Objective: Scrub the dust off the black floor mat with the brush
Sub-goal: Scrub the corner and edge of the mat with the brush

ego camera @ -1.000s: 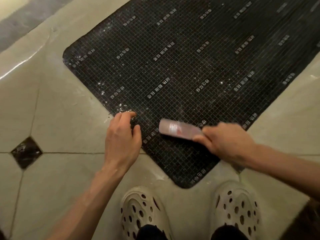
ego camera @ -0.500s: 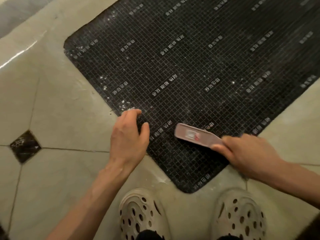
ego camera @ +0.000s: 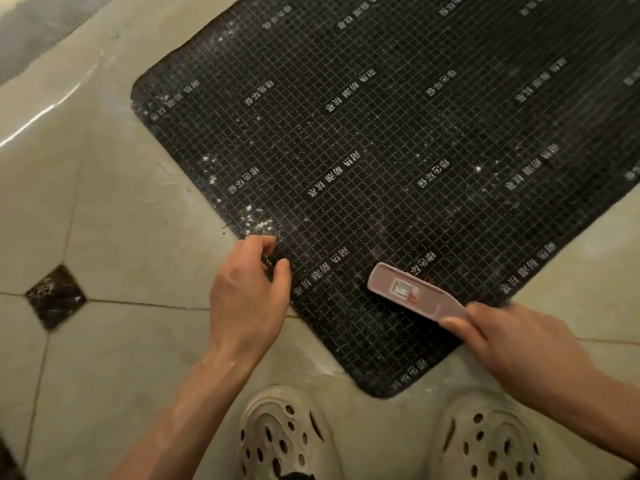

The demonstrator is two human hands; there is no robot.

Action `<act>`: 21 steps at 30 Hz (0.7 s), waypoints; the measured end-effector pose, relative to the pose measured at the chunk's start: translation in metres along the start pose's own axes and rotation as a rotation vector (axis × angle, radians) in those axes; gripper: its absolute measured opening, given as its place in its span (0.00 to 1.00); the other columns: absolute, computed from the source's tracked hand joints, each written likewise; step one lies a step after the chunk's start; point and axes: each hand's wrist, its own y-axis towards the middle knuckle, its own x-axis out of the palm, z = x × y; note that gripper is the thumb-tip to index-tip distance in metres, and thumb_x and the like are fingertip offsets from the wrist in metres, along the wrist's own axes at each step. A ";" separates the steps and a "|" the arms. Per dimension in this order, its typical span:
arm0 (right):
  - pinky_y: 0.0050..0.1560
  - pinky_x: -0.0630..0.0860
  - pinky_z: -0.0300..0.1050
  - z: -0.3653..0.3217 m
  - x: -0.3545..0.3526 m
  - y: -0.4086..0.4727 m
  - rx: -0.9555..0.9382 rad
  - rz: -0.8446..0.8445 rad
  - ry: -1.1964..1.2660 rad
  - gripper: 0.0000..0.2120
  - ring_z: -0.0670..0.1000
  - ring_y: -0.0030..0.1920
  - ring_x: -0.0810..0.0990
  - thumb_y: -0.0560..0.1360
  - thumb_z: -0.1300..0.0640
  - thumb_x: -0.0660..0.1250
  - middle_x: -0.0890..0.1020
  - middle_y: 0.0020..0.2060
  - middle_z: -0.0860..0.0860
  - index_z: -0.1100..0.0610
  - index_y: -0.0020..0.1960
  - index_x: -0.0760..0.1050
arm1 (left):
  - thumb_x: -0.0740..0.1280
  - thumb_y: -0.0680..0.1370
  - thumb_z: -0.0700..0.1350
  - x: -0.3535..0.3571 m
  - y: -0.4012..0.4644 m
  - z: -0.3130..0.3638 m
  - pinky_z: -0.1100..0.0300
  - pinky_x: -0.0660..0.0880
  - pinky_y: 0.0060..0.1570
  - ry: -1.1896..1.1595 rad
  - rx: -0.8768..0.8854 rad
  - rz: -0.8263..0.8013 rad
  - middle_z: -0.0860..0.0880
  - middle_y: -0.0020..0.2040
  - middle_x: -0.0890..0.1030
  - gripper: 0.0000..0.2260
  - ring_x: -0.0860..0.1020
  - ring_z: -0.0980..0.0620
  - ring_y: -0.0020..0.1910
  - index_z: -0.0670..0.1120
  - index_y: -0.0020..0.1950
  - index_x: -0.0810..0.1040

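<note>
The black floor mat [ego camera: 398,161] lay on the tiled floor [ego camera: 114,237], white dust (thickest along its left edge) unswept. Right hand [ego camera: 516,344] gripped the brush [ego camera: 412,292] mid-scrub; left hand [ego camera: 247,296] pinched the mat's edge. Next stroke probably needed leftward reach.

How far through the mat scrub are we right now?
Early to midway, I'd judge. Done: the patch of the black floor mat around the brush shows few specks. In hand: the right hand grips the brush handle, head down on the mat near its near corner; the left hand pinches the mat's edge. Left: white dust along the left edge and far corner, scattered specks right.
</note>
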 end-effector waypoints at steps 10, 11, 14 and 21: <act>0.35 0.79 0.42 -0.075 -0.002 0.047 -0.150 0.020 0.118 0.23 0.45 0.31 0.76 0.83 0.39 0.43 0.74 0.34 0.45 0.51 0.52 0.71 | 0.68 0.79 0.41 -0.004 0.002 0.005 0.68 0.72 0.40 0.023 -0.001 0.059 0.52 0.46 0.79 0.08 0.77 0.58 0.42 0.46 0.57 0.78; 0.38 0.80 0.42 -0.067 0.005 0.025 -0.173 -0.054 0.119 0.23 0.45 0.33 0.77 0.82 0.38 0.41 0.74 0.36 0.44 0.50 0.55 0.70 | 0.68 0.79 0.41 -0.007 0.003 0.005 0.71 0.71 0.40 0.018 0.000 0.072 0.53 0.47 0.79 0.08 0.77 0.59 0.43 0.46 0.57 0.78; 0.45 0.80 0.43 -0.051 0.007 -0.011 -0.105 -0.248 0.083 0.21 0.45 0.40 0.80 0.82 0.36 0.40 0.75 0.39 0.44 0.47 0.57 0.67 | 0.68 0.79 0.41 -0.010 0.001 0.000 0.75 0.69 0.41 0.011 -0.014 0.102 0.53 0.49 0.80 0.08 0.77 0.61 0.43 0.46 0.57 0.79; 0.33 0.74 0.47 -0.142 -0.030 0.113 -0.286 0.038 0.082 0.22 0.50 0.32 0.75 0.84 0.42 0.49 0.71 0.31 0.47 0.54 0.51 0.76 | 0.67 0.78 0.39 -0.020 0.000 -0.015 0.74 0.68 0.40 -0.004 -0.150 0.240 0.51 0.51 0.79 0.09 0.75 0.59 0.42 0.46 0.58 0.76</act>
